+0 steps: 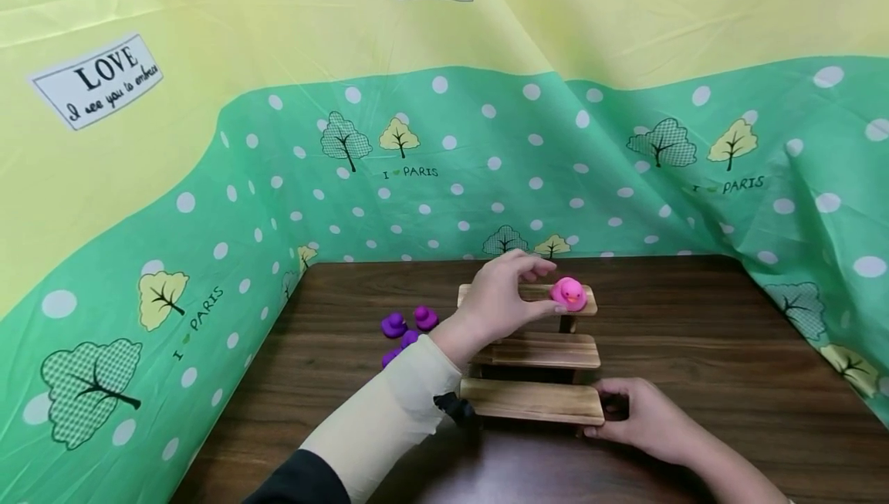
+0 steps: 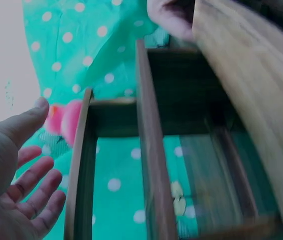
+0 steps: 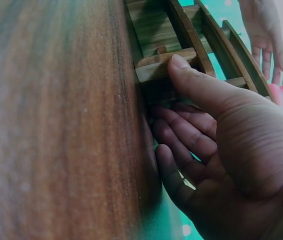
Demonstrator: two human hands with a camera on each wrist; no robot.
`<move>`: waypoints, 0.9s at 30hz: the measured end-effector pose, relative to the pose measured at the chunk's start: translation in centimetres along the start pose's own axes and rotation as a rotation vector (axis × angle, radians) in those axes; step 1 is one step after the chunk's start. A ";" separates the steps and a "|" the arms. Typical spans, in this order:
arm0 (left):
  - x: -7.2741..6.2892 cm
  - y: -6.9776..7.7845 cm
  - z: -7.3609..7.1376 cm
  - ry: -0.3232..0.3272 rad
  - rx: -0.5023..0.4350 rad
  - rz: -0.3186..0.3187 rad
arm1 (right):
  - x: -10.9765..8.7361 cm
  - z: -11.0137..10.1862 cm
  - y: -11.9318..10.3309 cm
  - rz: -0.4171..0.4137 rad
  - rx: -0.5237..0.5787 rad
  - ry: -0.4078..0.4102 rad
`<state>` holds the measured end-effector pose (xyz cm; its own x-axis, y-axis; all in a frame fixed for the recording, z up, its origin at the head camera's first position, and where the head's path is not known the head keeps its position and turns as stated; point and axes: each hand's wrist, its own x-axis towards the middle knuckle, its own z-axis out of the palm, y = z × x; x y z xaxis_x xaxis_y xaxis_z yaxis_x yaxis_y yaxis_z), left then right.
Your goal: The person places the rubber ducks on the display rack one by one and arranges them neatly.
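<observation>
A three-tier wooden step stand (image 1: 531, 400) sits on the table. On its top step, at the right end, a pink rubber duck (image 1: 569, 294) faces the camera. My left hand (image 1: 496, 299) hovers over the upper steps with fingers spread and the thumb beside the duck; the left wrist view shows the thumb tip close to the duck (image 2: 70, 121), and whether they touch I cannot tell. At the bottom step's right end, my right hand (image 1: 649, 419) grips the stand, thumb on the end piece (image 3: 164, 65) and fingers curled beneath.
Several purple rubber ducks (image 1: 393, 325) stand left of the stand, some partly behind the left sleeve (image 1: 389, 411). The dark wood table (image 1: 333, 288) is walled by a green and yellow printed cloth (image 1: 417, 203) at the back and sides.
</observation>
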<state>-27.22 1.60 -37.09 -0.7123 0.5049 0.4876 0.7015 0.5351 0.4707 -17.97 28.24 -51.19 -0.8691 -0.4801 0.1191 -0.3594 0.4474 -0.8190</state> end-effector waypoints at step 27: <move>-10.3 -16.4 -7.5 0.168 -0.110 -0.398 | 0.4 -0.1 -0.4 0.014 0.022 -0.047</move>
<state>-31.20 -17.45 -44.30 -0.9202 0.1523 0.3605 0.3779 0.5856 0.7172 -18.23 27.98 -50.76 -0.8568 -0.5091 0.0820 -0.3397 0.4377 -0.8325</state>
